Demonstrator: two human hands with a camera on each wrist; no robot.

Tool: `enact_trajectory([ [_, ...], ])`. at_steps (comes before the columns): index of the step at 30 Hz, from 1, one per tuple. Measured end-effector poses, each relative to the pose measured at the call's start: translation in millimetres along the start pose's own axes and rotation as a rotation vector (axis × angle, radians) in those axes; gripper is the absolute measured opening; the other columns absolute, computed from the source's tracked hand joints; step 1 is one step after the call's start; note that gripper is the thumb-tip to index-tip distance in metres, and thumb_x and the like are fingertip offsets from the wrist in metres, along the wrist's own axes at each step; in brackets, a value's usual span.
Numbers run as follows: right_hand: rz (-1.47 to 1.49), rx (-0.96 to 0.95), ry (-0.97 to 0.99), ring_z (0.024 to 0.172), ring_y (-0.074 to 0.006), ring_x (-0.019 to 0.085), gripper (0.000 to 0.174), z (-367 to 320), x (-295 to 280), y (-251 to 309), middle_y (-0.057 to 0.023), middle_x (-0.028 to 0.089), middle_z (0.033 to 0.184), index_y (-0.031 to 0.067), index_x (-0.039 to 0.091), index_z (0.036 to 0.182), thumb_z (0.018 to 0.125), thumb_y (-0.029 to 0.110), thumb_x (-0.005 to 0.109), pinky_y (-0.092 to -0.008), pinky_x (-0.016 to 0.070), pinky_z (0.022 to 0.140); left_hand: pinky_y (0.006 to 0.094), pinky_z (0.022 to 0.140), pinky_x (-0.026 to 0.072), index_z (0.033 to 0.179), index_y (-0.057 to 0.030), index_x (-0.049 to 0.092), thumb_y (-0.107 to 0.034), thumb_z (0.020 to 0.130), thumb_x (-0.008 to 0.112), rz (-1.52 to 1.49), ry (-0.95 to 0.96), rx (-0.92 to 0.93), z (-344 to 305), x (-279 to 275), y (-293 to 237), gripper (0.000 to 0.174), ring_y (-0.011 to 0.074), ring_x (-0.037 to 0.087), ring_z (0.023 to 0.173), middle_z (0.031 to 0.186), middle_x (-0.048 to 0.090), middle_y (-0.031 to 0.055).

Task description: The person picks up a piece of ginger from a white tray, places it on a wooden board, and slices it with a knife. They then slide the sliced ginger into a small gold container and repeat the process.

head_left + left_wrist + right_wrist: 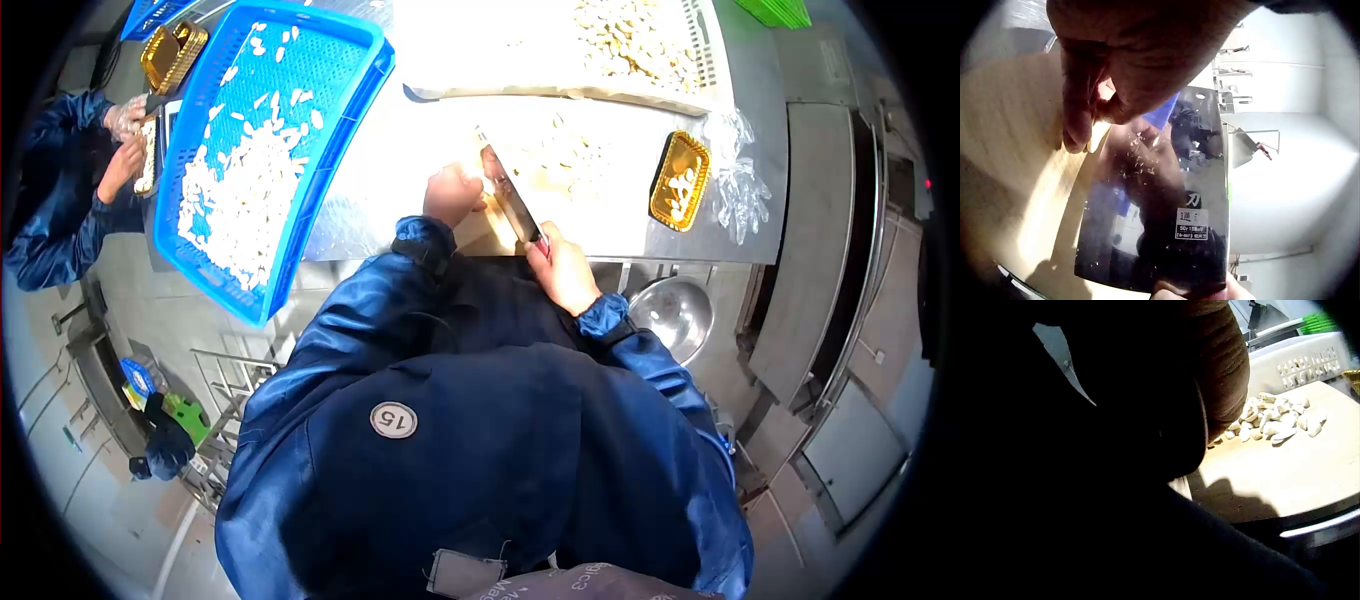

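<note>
A broad cleaver [511, 196] stands on edge over the wooden board [620, 225]; in the left wrist view its dark blade [1166, 206] shows a printed label. My right hand [566, 272] grips its handle at the board's near edge. Just left of the blade, my left hand [454, 195] has its fingers curled down on the board, and the left wrist view shows a small pale piece [1099, 136] pinched under the fingertips. Whitish pieces [1272, 419] lie on the board beyond the blade. My right hand [1225, 369] is mostly dark in the right wrist view.
A blue basket [345, 125] of white slices stands at the left. Behind the board is a white basket [700, 50] with more pieces. A gold tray [657, 205] and clear plastic [738, 185] lie at the right. Another person's hands [122, 160] work at the far left.
</note>
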State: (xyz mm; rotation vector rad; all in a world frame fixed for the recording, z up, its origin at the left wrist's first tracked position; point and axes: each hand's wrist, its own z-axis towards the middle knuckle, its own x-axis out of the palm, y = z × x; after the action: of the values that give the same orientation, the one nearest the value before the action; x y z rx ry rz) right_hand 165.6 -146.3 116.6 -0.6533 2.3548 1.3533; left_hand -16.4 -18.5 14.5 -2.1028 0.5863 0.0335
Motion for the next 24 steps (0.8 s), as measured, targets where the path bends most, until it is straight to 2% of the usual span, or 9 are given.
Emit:
enact_trajectory([
  [9, 0.009, -0.079, -0.05, 0.078, -0.0495, 0.064, 0.026, 20, 31, -33, -0.0302, 0.064, 0.079, 0.0017, 0.048, 0.108, 0.094, 0.02, 0.059, -0.0546, 0.05, 0.068, 0.0309, 0.057, 0.0583, 0.08, 0.0033, 0.056, -0.009, 0.09, 0.059, 0.047, 0.027, 0.013, 2, 1, -8, 0.016, 0.0168, 0.069, 0.06, 0.069, 0.068, 0.0121],
  [13, 0.164, -0.007, -0.127, 0.07, -0.0365, 0.066, 0.023, 8, 2, -27, -0.0208, 0.063, 0.074, 0.0007, 0.056, 0.104, 0.093, 0.02, 0.063, -0.0428, 0.0528, 0.068, 0.0297, 0.054, 0.0547, 0.085, 0.0022, 0.057, -0.013, 0.093, 0.061, 0.069, 0.083, 0.076, 9, 12, -4, 0.018, 0.0151, 0.066, 0.058, 0.072, 0.067, 0.0083],
  [14, 0.263, -0.009, -0.213, 0.069, -0.0247, 0.064, 0.023, 1, 0, -33, -0.0122, 0.063, 0.074, 0.0006, 0.059, 0.103, 0.093, 0.019, 0.066, -0.0371, 0.0521, 0.069, 0.0293, 0.053, 0.054, 0.085, 0.0018, 0.058, -0.015, 0.094, 0.062, -0.009, 0.123, 0.12, 6, 18, -9, 0.019, 0.0145, 0.065, 0.058, 0.072, 0.067, 0.0072],
  [15, 0.335, -0.19, -0.344, 0.06, -0.0149, 0.058, 0.024, 2, 7, -54, -0.0052, 0.061, 0.072, 0.0015, 0.059, 0.108, 0.094, 0.019, 0.067, -0.0325, 0.0496, 0.057, 0.0288, 0.053, 0.0534, 0.086, 0.0014, 0.058, -0.017, 0.095, 0.062, -0.089, 0.163, 0.164, 3, 23, -14, 0.021, 0.0138, 0.064, 0.058, 0.072, 0.066, 0.0061],
  [17, 0.734, 0.245, -0.129, 0.05, -0.0076, 0.049, 0.026, -20, -34, -37, -0.0001, 0.056, 0.068, 0.0029, 0.057, 0.112, 0.095, 0.02, 0.067, -0.0252, 0.0412, 0.045, 0.0275, 0.06, 0.0537, 0.089, 0.0001, 0.061, -0.02, 0.098, 0.061, 0.134, 0.082, 0.262, 2, 29, -31, 0.022, 0.0113, 0.063, 0.065, 0.071, 0.062, 0.0026],
  [18, 0.788, 0.258, -0.15, 0.045, -0.0035, 0.042, 0.024, -25, -46, -36, 0.003, 0.05, 0.064, 0.0044, 0.055, 0.114, 0.097, 0.019, 0.064, -0.0204, 0.0325, 0.039, 0.0276, 0.061, 0.0534, 0.088, -0.0004, 0.061, -0.02, 0.098, 0.061, 0.231, -0.001, 0.381, 8, 34, -32, 0.022, 0.0107, 0.062, 0.066, 0.07, 0.06, 0.0018],
  [19, 0.829, 0.245, -0.113, 0.045, -0.0049, 0.042, 0.02, -30, -58, -37, 0.0035, 0.048, 0.063, 0.0057, 0.055, 0.112, 0.099, 0.019, 0.061, -0.021, 0.0341, 0.04, 0.0278, 0.063, 0.0531, 0.088, -0.0009, 0.061, -0.02, 0.098, 0.06, 0.328, -0.089, 0.5, 13, 38, -37, 0.022, 0.0101, 0.061, 0.067, 0.07, 0.059, 0.001],
  [23, 1.108, 0.385, 0.035, 0.043, -0.0038, 0.036, 0.02, -34, -64, -34, 0.0068, 0.038, 0.057, 0.0102, 0.049, 0.096, 0.101, 0.025, 0.061, -0.0214, 0.0313, 0.039, 0.0303, 0.072, 0.0492, 0.109, -0.0079, 0.06, -0.047, 0.106, 0.041, -0.765, 0.457, -0.246, 0, 61, -92, 0.044, 0.0145, 0.062, 0.081, 0.096, 0.068, 0.0007],
  [24, 1.109, 0.342, 0.094, 0.047, -0.0028, 0.032, 0.015, -32, -53, -48, 0.0086, 0.037, 0.063, 0.0141, 0.048, 0.098, 0.101, 0.024, 0.059, -0.0207, 0.0282, 0.042, 0.0303, 0.085, 0.049, 0.122, -0.0085, 0.056, -0.056, 0.105, 0.03, -1.098, 1.046, -0.254, 25, 51, -58, 0.056, 0.0172, 0.064, 0.096, 0.11, 0.068, 0.0047],
])
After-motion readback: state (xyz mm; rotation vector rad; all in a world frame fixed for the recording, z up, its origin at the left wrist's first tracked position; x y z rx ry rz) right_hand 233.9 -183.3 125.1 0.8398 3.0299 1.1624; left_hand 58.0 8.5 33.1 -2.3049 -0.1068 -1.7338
